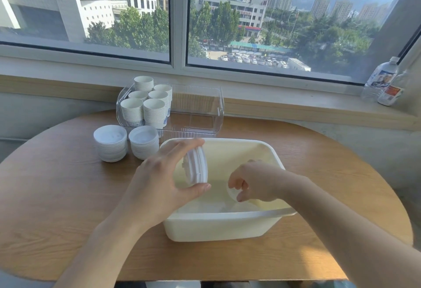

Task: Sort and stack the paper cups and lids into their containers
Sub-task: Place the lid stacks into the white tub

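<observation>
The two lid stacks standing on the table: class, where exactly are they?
In the head view, the two lid stacks stand left of centre on the wooden table, in front of the clear cup container and left of the white tub.

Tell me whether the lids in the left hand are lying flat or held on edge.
On edge: the left hand grips the small lid stack sideways, rims showing, above the white tub.

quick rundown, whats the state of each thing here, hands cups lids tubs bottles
left hand: grips a small stack of lids, held on edge over the white tub
right hand: inside the tub, pinching a lid
cup stacks: nested, upright in the clear bin
lid stacks: two, on the table
bottles: upright on the sill
</observation>
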`<state>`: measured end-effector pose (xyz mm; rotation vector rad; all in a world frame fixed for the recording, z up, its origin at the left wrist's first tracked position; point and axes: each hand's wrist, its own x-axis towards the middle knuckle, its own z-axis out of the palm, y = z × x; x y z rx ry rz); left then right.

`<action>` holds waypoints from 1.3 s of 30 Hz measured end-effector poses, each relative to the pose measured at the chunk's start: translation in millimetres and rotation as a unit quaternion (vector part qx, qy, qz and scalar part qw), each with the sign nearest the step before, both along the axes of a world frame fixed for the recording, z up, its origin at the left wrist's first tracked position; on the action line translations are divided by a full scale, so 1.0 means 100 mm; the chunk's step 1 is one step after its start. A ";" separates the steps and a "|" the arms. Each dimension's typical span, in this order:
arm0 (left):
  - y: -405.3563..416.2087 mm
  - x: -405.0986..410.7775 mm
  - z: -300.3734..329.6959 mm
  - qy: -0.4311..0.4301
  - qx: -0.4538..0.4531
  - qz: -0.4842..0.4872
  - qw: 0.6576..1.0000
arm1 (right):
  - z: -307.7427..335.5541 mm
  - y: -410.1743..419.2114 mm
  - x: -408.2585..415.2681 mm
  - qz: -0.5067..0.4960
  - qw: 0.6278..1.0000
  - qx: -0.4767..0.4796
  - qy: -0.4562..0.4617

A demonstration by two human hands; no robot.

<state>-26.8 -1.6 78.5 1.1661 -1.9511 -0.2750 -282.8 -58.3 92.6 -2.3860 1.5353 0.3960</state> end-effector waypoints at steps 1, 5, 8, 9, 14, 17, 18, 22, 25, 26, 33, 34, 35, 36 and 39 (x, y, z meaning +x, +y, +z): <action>0.01 0.00 0.00 -0.002 0.002 0.001 1.000 | -0.06 -0.02 0.03 0.000 1.000 0.004 0.024; 0.04 0.04 -0.02 -0.003 0.009 0.003 1.000 | -0.18 -0.11 0.07 -0.023 0.997 0.015 0.078; 0.04 0.05 -0.03 0.001 0.015 0.009 1.000 | -0.17 -0.14 0.08 -0.014 0.995 0.006 0.097; 0.04 0.05 -0.03 0.001 0.018 0.009 1.000 | -0.17 -0.14 0.08 -0.010 0.995 0.000 0.103; 0.04 0.03 -0.03 -0.002 0.022 0.007 1.000 | -0.19 -0.16 0.04 -0.002 0.995 -0.022 0.097; 0.04 0.03 -0.04 -0.003 0.024 0.005 1.000 | -0.19 -0.18 0.04 0.002 0.996 -0.049 0.070; 0.04 0.04 -0.04 -0.004 0.024 0.005 1.000 | -0.17 -0.17 0.05 0.003 0.996 -0.057 0.062; 0.04 0.04 -0.04 -0.009 0.023 0.005 1.000 | -0.12 -0.14 0.04 -0.003 0.996 -0.086 -0.011; 0.04 0.05 -0.04 -0.009 0.023 0.006 1.000 | -0.09 -0.12 0.02 -0.013 0.994 -0.084 -0.075; 0.04 0.05 -0.04 -0.009 0.022 0.006 1.000 | -0.08 -0.11 0.02 -0.014 0.992 -0.090 -0.087; 0.04 0.04 -0.02 -0.007 0.014 0.015 1.000 | 0.17 0.06 0.05 -0.037 0.957 -0.170 -0.231; 0.04 0.04 -0.02 -0.004 0.012 0.017 1.000 | 0.22 0.11 0.06 -0.045 0.948 -0.175 -0.261; 0.04 0.03 -0.02 0.001 0.010 0.018 1.000 | 0.26 0.16 0.08 -0.051 0.937 -0.178 -0.296; 0.04 0.03 -0.03 0.007 0.009 0.020 1.000 | 0.30 0.21 0.09 -0.056 0.924 -0.180 -0.334; 0.04 0.02 -0.04 0.027 0.003 0.030 0.999 | 0.35 0.34 0.14 -0.058 0.883 -0.173 -0.432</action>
